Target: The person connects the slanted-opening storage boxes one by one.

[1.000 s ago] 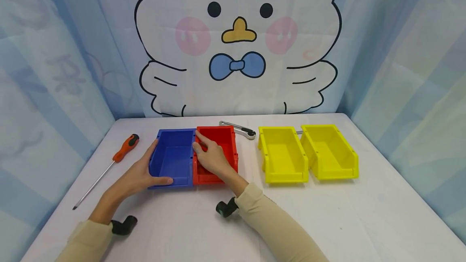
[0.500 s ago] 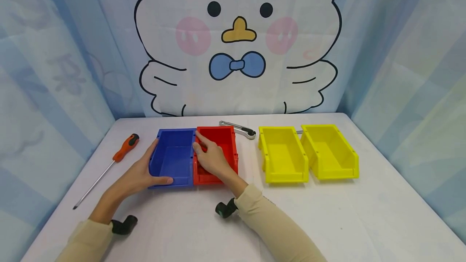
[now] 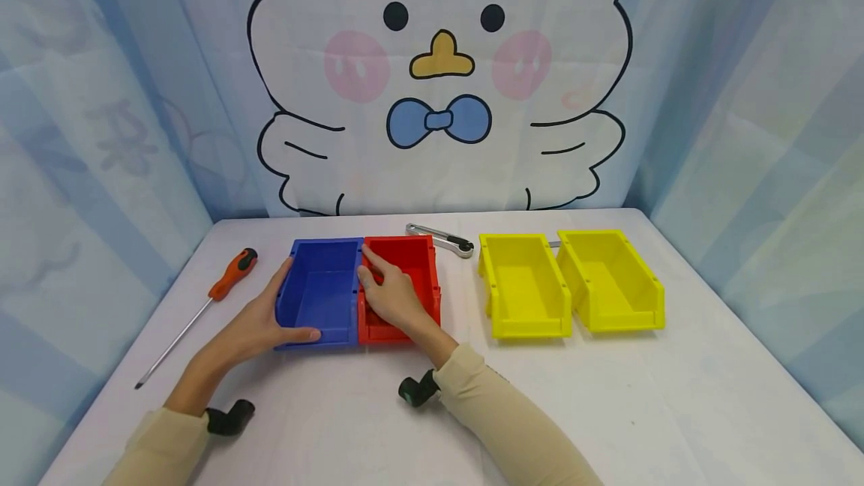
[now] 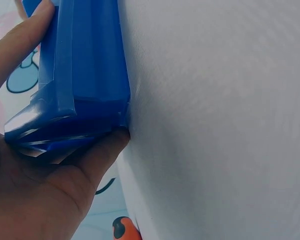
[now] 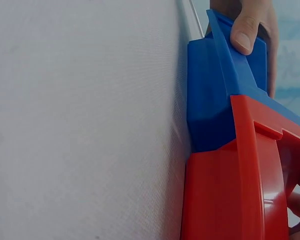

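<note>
My left hand [image 3: 253, 328] grips a blue plastic storage bin [image 3: 317, 291], its thumb over the front lip and its fingers along the left side. In the left wrist view that hand spans the blue bin [image 4: 97, 55] from side to side. A red storage bin [image 3: 421, 283] stands right against the blue one, side wall to side wall. My right hand [image 3: 394, 295] reaches into the red bin and pinches its left wall, where the two bins meet. The right wrist view shows the red bin [image 5: 215, 200] and the blue bin [image 5: 207, 95] touching at their rims.
An orange-handled screwdriver [image 3: 234, 274] lies at the left. Behind the red bin is a silver ratchet wrench [image 3: 442, 239]. Two yellow bins [image 3: 529, 283] stand at the right, with a bit of a metal rod [image 3: 555, 244] showing between them. A patterned curtain surrounds the white table [image 3: 540, 411].
The red bin has slid slightly toward me along the blue bin, with my right hand on it. My left hand and the blue bin have stayed put.
</note>
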Available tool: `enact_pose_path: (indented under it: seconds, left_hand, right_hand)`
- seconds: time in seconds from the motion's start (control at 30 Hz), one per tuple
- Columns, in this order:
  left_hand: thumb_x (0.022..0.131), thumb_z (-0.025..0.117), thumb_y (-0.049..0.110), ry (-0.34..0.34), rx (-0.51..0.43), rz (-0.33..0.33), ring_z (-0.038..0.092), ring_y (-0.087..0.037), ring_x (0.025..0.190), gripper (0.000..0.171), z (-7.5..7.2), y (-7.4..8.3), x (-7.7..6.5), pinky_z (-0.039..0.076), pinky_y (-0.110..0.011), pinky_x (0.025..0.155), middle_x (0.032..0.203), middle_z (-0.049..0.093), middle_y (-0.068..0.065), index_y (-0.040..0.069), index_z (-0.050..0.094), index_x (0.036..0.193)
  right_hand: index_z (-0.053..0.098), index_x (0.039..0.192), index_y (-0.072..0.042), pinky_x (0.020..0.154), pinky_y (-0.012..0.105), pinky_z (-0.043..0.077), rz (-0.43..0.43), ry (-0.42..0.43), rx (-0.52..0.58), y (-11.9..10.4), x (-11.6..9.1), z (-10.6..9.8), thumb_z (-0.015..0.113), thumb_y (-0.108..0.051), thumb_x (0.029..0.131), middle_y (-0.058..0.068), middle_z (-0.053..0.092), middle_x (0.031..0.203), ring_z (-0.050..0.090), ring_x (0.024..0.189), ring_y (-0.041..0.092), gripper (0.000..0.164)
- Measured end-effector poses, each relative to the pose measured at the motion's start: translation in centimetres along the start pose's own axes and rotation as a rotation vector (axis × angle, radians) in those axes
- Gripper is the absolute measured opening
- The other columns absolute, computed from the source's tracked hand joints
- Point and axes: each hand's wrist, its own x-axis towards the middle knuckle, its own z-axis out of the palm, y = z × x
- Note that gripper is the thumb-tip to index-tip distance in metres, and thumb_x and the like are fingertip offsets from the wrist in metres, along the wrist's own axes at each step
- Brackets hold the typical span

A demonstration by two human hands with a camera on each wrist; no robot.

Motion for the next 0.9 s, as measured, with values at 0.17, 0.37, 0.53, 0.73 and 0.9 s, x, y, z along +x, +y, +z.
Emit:
enact_pose_path:
  seconds: [0.17, 0.37, 0.53, 0.73, 0.9]
  left_hand:
    - [0.082, 0.086, 0.053, 0.002, -0.004, 0.001, 0.024, -0.064, 0.153, 0.136, 0.1, 0.0, 0.1, 0.033, -0.08, 0.116, 0.175, 0.007, -0.033, 0.015, -0.011, 0.171]
    - [0.082, 0.087, 0.054, 0.004, 0.004, 0.006, 0.025, -0.064, 0.152, 0.138, -0.1, -0.1, 0.2, 0.033, -0.08, 0.116, 0.174, 0.007, -0.034, 0.014, -0.011, 0.17]
    - [0.082, 0.087, 0.054, 0.007, 0.03, 0.022, 0.026, -0.064, 0.152, 0.138, -0.4, -0.2, 0.4, 0.032, -0.08, 0.117, 0.174, 0.008, -0.034, 0.011, -0.01, 0.17]
    - [0.086, 0.083, 0.053, 0.059, 0.048, 0.069, 0.019, -0.062, 0.156, 0.13, -0.5, 0.1, 0.5, 0.028, -0.082, 0.118, 0.175, 0.006, -0.032, 0.007, -0.006, 0.17]
    - [0.094, 0.07, 0.061, 0.144, 0.123, 0.073, 0.011, -0.058, 0.161, 0.118, -0.7, 2.0, 0.7, 0.021, -0.083, 0.119, 0.177, 0.0, -0.029, 0.01, -0.003, 0.171]
  right_hand:
    - [0.039, 0.164, -0.035, 0.126, 0.06, 0.04, -0.01, 0.005, -0.004, 0.1, 0.1, 0.0, 0.051, -0.037, 0.112, 0.007, 0.052, 0.164, 0.043, 0.157, 0.033, 0.054]
    - [0.039, 0.164, -0.035, 0.125, 0.057, 0.043, -0.025, 0.015, -0.024, 0.0, 0.2, 0.1, 0.051, -0.039, 0.111, 0.012, 0.069, 0.141, 0.051, 0.15, 0.032, 0.054]
    - [0.041, 0.163, -0.034, 0.123, 0.053, 0.046, -0.027, 0.017, -0.032, 0.0, 0.3, -0.1, 0.054, -0.042, 0.11, 0.009, 0.068, 0.145, 0.052, 0.149, 0.029, 0.056]
    - [0.042, 0.164, -0.027, 0.117, 0.053, 0.053, -0.096, -0.006, -0.096, -0.4, -0.6, -2.4, 0.062, -0.046, 0.105, 0.008, 0.05, 0.165, 0.055, 0.147, 0.032, 0.065]
    - [0.05, 0.16, -0.023, 0.107, 0.051, 0.06, -0.154, -0.035, -0.084, -1.0, -2.0, -5.9, 0.065, -0.035, 0.106, 0.009, 0.056, 0.16, 0.063, 0.14, 0.033, 0.057]
